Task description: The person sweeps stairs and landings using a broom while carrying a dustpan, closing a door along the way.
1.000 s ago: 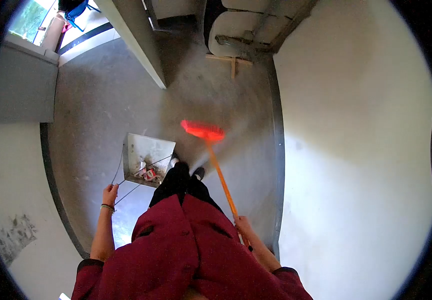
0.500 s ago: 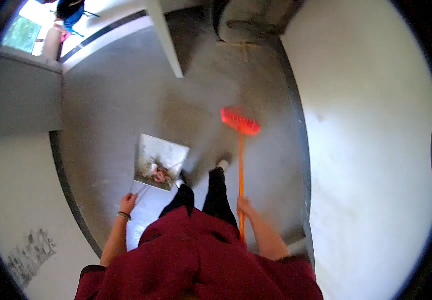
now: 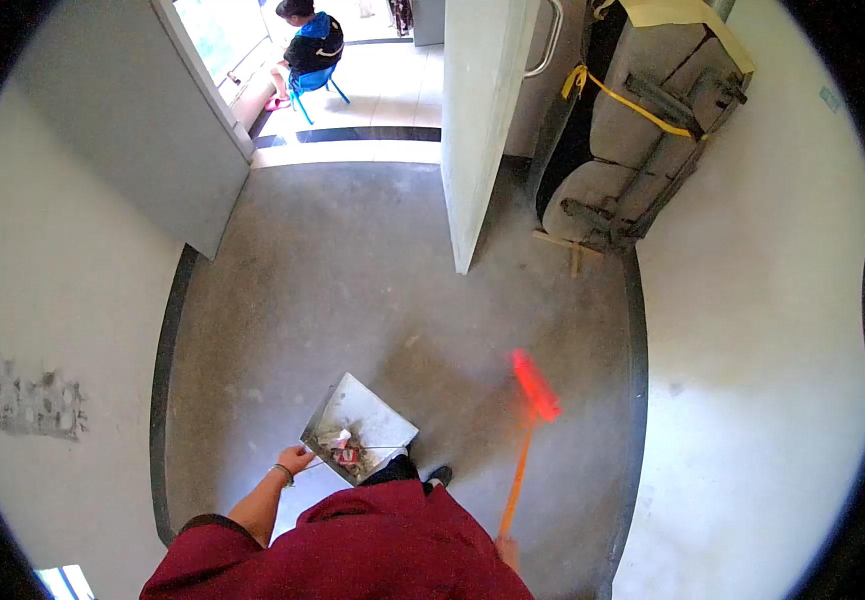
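Note:
Low on the left, my left hand [image 3: 296, 460] is closed on the thin wire handle of a metal dustpan [image 3: 378, 418]. Inside the pan lie dust, scraps and a red-and-white wrapper [image 3: 347, 455]. My right hand [image 3: 509, 550], partly hidden by my dark red shirt, is wrapped round the orange stick of a broom [image 3: 518, 478]. The broom's red head [image 3: 536, 385] is blurred, to the right of the dustpan and apart from it. My shoe [image 3: 441, 475] shows between the two.
A white door [image 3: 483, 120] stands open ahead. Beyond the doorway a person [image 3: 315, 45] sits on a blue chair [image 3: 315, 82]. A folded grey seat-like object with a yellow strap [image 3: 643, 120] leans at the right wall. A grey door panel [image 3: 143, 110] is at left.
The view has tilted up and turned, showing more of the doorway and seated person. The broom head now sits lower and further right, turned to another angle. Both hands keep their hold.

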A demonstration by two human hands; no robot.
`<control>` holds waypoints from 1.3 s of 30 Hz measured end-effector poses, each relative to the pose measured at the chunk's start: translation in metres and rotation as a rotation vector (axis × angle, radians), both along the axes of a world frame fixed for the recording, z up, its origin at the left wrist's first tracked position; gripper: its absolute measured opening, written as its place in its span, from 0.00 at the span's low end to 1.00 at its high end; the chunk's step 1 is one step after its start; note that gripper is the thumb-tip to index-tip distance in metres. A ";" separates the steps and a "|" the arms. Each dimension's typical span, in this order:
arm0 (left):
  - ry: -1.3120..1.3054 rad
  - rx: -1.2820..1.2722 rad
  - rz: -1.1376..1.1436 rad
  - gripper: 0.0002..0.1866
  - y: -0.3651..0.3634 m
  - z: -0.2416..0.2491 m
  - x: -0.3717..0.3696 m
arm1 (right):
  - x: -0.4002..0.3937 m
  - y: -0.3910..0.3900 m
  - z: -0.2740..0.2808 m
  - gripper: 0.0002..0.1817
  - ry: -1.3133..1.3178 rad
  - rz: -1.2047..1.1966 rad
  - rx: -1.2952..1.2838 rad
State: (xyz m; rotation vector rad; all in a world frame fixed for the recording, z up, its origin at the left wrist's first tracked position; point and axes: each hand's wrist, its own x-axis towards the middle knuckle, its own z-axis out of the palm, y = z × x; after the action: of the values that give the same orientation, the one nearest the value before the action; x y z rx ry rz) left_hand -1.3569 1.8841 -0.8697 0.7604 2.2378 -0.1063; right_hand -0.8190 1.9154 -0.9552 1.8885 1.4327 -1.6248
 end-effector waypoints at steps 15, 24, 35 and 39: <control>-0.009 0.125 0.597 0.14 0.013 0.056 0.023 | -0.156 0.291 0.067 0.15 0.485 -0.715 -0.828; 0.031 0.094 0.759 0.11 -0.016 0.043 -0.017 | -0.233 0.331 0.056 0.15 1.007 -1.038 -1.491; -0.098 0.122 0.875 0.15 -0.010 0.059 0.012 | -0.269 0.457 0.046 0.09 0.596 -0.250 -0.161; -0.131 0.014 0.865 0.15 0.002 0.085 0.027 | -0.307 0.498 0.041 0.08 0.472 -0.360 -0.228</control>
State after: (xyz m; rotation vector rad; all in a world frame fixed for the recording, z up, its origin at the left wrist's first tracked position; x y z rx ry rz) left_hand -1.3298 1.8860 -0.7848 -0.2312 2.2474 0.3658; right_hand -1.1262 2.4131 -0.9144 1.7786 1.0205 -2.4169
